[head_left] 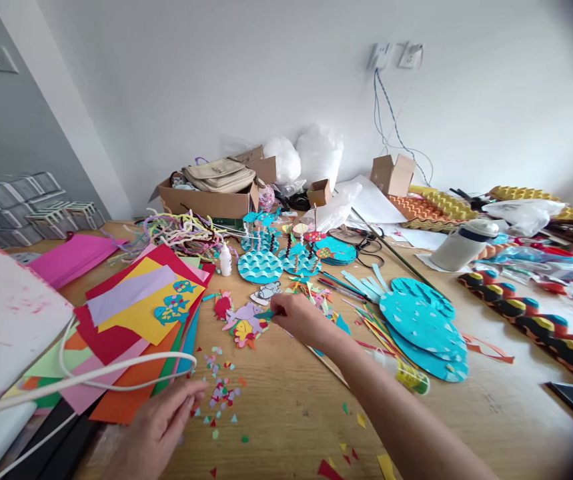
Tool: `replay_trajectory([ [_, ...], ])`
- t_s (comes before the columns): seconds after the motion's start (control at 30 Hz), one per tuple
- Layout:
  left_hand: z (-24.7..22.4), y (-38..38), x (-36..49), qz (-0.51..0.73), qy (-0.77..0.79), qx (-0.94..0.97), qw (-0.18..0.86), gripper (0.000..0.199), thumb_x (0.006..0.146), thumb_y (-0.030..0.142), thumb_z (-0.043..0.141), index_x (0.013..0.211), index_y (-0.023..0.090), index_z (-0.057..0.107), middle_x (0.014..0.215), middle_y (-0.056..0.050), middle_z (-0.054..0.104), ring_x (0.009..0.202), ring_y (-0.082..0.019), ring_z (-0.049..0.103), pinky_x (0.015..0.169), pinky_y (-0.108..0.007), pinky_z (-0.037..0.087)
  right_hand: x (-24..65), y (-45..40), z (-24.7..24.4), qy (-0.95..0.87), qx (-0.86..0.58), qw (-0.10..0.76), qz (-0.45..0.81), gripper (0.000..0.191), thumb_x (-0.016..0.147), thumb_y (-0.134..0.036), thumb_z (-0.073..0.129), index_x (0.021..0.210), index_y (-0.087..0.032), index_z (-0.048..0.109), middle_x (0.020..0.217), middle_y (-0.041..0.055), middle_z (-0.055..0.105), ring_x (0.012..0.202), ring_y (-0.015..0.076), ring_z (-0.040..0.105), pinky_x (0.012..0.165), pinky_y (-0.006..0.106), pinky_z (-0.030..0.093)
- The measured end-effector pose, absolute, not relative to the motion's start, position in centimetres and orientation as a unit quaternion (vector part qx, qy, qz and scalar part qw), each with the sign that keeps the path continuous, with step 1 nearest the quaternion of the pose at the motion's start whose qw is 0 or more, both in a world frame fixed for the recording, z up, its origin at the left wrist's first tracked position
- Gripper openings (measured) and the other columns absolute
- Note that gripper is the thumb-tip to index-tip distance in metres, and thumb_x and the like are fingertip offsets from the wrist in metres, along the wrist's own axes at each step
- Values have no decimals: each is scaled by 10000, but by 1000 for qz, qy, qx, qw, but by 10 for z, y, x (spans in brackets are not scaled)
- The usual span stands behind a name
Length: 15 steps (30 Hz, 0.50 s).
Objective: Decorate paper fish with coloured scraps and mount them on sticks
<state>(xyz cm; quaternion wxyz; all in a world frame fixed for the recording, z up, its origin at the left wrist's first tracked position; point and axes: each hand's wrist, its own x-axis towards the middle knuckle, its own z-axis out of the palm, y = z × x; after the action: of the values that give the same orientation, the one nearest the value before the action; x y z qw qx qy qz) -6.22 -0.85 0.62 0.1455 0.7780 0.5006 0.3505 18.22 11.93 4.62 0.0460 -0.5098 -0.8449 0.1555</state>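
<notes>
My right hand [299, 321] reaches over the middle of the table, its fingers pinching a small teal paper piece [263, 315]. That piece lies over a cluster of paper fish cut-outs: a lilac one [242, 316], a yellow one [243, 330] and a red one [223, 305]. Grey-white fish cut-outs [266, 292] lie just behind. Near the front, my left hand [159, 427] rests with its fingers loosely extended and nothing visible in them. Tiny coloured paper bits [223, 393] are scattered beside its fingertips.
Coloured paper sheets [136, 293] with blue fish lie left, crossed by a white cable [131, 360]. A glue bottle [225, 260] stands near blue wavy discs [260, 267]. Blue painted discs [416, 313] and a white bottle [463, 245] are right; a cardboard box [206, 200] is behind.
</notes>
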Motion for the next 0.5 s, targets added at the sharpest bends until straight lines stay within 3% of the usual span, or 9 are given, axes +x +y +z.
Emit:
replay_trajectory([
  [0.2,-3,-9,-75,330,525,776,115,254,841,379,414,847,258,637,758,32,713,658,-110,672,607,-119,516,203,81,46,-816,-488,97,293,58,721,-168,542,701,-161,597,599,-43,519,553,73,430,490,165,268],
  [0.5,5,-17,-55,303,463,833,17,227,805,238,442,958,279,605,890,39,700,832,-120,652,737,-135,493,207,51,27,-792,-529,-16,306,156,694,-245,540,746,-186,675,628,-12,607,526,87,455,445,187,244],
])
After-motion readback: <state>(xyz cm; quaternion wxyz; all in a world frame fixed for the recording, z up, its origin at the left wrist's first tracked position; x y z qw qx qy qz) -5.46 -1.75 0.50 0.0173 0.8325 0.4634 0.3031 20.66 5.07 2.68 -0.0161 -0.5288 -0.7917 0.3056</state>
